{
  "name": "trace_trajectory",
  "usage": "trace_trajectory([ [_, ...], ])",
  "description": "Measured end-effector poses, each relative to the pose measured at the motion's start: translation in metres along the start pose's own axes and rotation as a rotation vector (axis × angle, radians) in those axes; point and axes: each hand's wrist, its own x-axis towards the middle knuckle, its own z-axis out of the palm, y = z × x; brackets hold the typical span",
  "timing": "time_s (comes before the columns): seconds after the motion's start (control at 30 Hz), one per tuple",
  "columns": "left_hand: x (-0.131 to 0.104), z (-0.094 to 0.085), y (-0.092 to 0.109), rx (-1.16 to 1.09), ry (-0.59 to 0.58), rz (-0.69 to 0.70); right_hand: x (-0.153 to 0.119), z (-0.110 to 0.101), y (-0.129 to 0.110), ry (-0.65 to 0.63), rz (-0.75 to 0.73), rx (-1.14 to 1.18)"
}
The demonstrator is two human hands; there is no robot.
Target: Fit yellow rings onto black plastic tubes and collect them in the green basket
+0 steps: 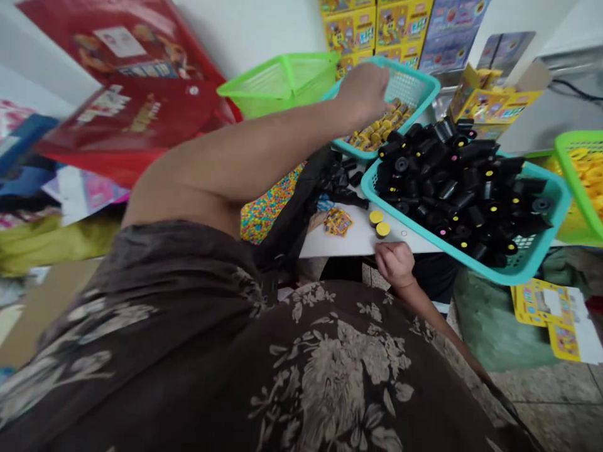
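Observation:
My left hand (pixel 365 94) reaches over the far teal basket (pixel 426 94), its fingers curled and partly hidden. Small yellow-and-brown cylinders (pixel 377 133) lie in that basket just below it. What the hand holds, if anything, does not show. At the front edge of the white table (pixel 325 246), my right hand (pixel 396 260) is closed, fingers folded in; I cannot make out anything in it. Two yellow-topped round pieces (pixel 379 224) stand just beyond it. Several small printed packets (pixel 338 222) lie to their left.
A nearer teal basket (pixel 381 193) is heaped with black cylinders (pixel 452 182). A black bag (pixel 294 207) holds multicoloured beads (pixel 271 207). Around them are a green basket (pixel 282 81), an open yellow box (pixel 494 103), stacked cartons (pixel 351 31) and another green basket (pixel 579 188).

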Motion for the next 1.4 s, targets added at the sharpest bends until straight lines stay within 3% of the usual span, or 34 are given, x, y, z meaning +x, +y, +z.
trace_trajectory([
  [0.07, -0.048, -0.005, -0.001, 0.040, -0.061, 0.057, 0.001, 0.001, 0.001, 0.024, 0.002, 0.008],
  [0.13, -0.099, 0.001, -0.006, -0.013, -0.174, 0.092, 0.001, 0.002, 0.001, 0.066, 0.001, 0.036],
  [0.2, -0.149, 0.016, -0.014, -0.154, -0.285, 0.119, 0.000, 0.005, 0.002, 0.096, 0.016, 0.066],
  [0.3, -0.221, 0.045, -0.020, -0.368, -0.342, 0.068, -0.005, 0.011, 0.004, 0.079, 0.074, 0.083],
  [0.37, -0.259, 0.061, -0.019, -0.449, -0.326, -0.014, -0.008, 0.014, 0.006, 0.040, 0.118, 0.063],
  [0.47, -0.289, 0.079, -0.014, -0.496, -0.139, -0.139, -0.012, 0.017, 0.009, -0.013, 0.173, 0.058],
  [0.53, -0.289, 0.089, -0.013, -0.475, 0.011, -0.251, -0.013, 0.017, 0.010, -0.029, 0.192, 0.103],
  [0.6, -0.277, 0.098, -0.016, -0.437, 0.086, -0.368, -0.012, 0.015, 0.011, -0.036, 0.194, 0.128],
  [0.77, -0.230, 0.110, -0.025, -0.346, 0.022, -0.479, -0.005, 0.008, 0.010, -0.013, 0.171, 0.060],
  [0.9, -0.210, 0.113, -0.030, -0.359, -0.030, -0.499, 0.001, 0.004, 0.009, 0.022, 0.141, 0.071],
  [1.17, -0.217, 0.124, -0.035, -0.588, 0.098, -0.467, 0.008, -0.002, 0.009, -0.013, 0.173, 0.091],
  [1.4, -0.226, 0.125, -0.035, -0.546, 0.069, -0.424, 0.020, -0.016, 0.003, -0.077, 0.209, 0.143],
])
